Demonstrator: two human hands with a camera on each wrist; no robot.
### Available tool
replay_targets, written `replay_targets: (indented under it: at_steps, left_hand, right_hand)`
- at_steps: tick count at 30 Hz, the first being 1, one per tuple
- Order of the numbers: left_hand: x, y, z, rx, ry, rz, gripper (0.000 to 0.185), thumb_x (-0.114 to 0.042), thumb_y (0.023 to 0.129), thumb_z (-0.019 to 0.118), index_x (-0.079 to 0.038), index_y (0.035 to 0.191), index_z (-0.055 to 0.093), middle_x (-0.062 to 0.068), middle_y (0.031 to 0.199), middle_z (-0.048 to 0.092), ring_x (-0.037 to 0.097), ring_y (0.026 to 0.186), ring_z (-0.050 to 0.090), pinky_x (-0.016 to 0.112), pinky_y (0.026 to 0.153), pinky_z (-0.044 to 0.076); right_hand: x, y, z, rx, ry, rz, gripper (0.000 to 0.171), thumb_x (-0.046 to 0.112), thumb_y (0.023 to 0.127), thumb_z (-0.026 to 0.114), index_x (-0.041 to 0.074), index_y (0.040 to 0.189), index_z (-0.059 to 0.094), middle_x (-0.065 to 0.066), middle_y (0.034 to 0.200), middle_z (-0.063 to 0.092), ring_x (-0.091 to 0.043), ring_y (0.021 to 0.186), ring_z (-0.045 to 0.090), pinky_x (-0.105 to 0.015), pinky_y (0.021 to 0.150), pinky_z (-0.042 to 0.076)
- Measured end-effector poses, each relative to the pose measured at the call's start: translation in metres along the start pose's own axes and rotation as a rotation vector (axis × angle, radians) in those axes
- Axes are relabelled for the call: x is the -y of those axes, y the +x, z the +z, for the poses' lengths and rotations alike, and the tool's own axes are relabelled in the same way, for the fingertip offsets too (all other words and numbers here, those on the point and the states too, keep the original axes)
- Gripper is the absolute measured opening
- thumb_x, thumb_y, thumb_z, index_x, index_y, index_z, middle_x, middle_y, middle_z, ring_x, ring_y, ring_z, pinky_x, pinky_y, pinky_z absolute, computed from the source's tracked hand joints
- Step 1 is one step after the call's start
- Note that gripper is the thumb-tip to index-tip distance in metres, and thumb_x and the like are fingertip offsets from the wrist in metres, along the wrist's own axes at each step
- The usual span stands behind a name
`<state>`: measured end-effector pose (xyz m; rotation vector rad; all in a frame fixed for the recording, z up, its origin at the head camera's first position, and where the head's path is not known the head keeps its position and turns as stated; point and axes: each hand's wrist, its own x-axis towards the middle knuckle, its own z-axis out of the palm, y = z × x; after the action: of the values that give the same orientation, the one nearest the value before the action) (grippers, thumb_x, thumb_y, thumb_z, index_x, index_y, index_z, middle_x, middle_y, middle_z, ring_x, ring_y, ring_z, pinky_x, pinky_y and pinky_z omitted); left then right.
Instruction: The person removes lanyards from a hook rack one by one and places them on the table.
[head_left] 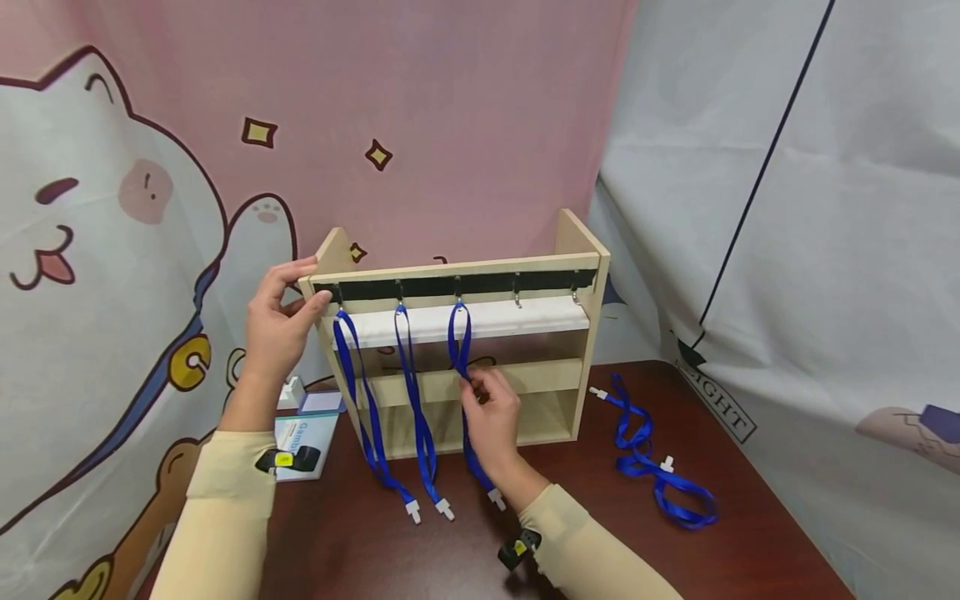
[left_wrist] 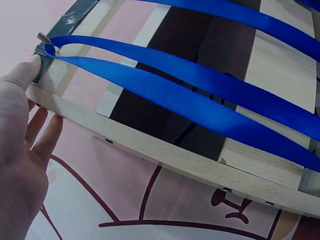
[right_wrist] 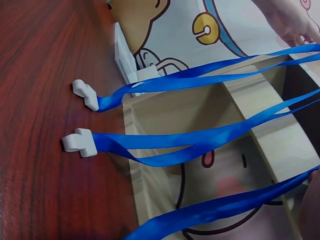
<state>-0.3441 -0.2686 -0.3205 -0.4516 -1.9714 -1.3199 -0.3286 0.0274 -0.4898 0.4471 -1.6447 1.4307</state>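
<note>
A wooden rack (head_left: 589, 358) stands on the table, with a black strip (head_left: 430, 287) of small metal hooks along its upper front. My left hand (head_left: 276, 323) grips the rack's upper left corner, thumb on the front and fingers round the side panel. Three blue lanyards with white plastic clips hang from the left hooks: the first lanyard (head_left: 347, 360), the second lanyard (head_left: 412, 383) and the third lanyard (head_left: 460, 337). Partway down the third one, my right hand (head_left: 492, 414) pinches the strap between thumb and fingers. Its clip (head_left: 496, 499) lies low, near the tabletop.
Two hooks at the right, one hook (head_left: 517, 298) and the end hook (head_left: 575, 295), carry no lanyard. More blue lanyards (head_left: 636, 433) lie loosely on the dark red table (head_left: 757, 533) right of the rack. Left of it are a white and blue box (head_left: 318, 433) and a printed curtain (head_left: 465, 108) behind.
</note>
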Motion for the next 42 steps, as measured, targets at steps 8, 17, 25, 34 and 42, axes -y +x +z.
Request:
replay_targets:
  at_steps: [8,17,25,34,42]
  left_hand:
    - [-0.002,0.000,-0.001,-0.002,-0.009,0.011,0.039,-0.011,0.104,0.080,-0.009,0.142,0.070,-0.001,0.155,0.061,0.018,0.140,0.054,0.018,0.100,0.056]
    - [-0.027,-0.006,0.003,-0.001,-0.001,-0.005,0.039,-0.012,0.106,0.077,-0.003,0.143,0.067,0.004,0.156,0.060,0.020,0.140,0.054,0.017,0.099,0.055]
    - [-0.008,-0.003,0.001,-0.003,-0.012,0.007,0.040,-0.012,0.105,0.079,-0.007,0.143,0.069,0.001,0.155,0.061,0.019,0.139,0.055,0.017,0.098,0.055]
    - [-0.003,-0.001,0.000,0.000,-0.041,0.027,0.040,-0.013,0.103,0.081,-0.011,0.142,0.072,-0.001,0.154,0.062,0.017,0.137,0.056,0.017,0.097,0.056]
    - [-0.003,-0.002,0.000,0.004,-0.044,0.030,0.039,-0.012,0.103,0.081,-0.011,0.141,0.072,-0.001,0.153,0.062,0.017,0.137,0.056,0.018,0.099,0.057]
  right_hand:
    - [0.013,0.012,-0.007,0.038,0.006,0.042,0.007,-0.011,0.093,0.080,-0.004,0.092,0.077,-0.012,0.085,0.069,-0.025,0.072,0.064,-0.018,0.065,0.051]
    - [0.042,0.028,-0.018,0.068,0.023,0.023,0.022,-0.021,0.089,0.075,-0.001,0.097,0.081,-0.012,0.085,0.069,-0.025,0.075,0.063,-0.025,0.066,0.053]
    - [0.086,0.048,-0.032,0.116,0.102,-0.055,0.023,-0.025,0.088,0.071,-0.005,0.096,0.080,-0.017,0.084,0.070,-0.027,0.074,0.063,-0.021,0.068,0.053]
    - [0.102,0.066,-0.047,0.225,0.098,-0.059,0.020,-0.023,0.090,0.072,-0.006,0.097,0.080,-0.015,0.089,0.072,-0.020,0.079,0.062,-0.024,0.068,0.051]
    - [0.079,0.080,-0.068,0.312,0.089,-0.061,0.026,-0.018,0.093,0.072,0.004,0.102,0.083,-0.008,0.092,0.073,-0.016,0.080,0.063,-0.020,0.068,0.052]
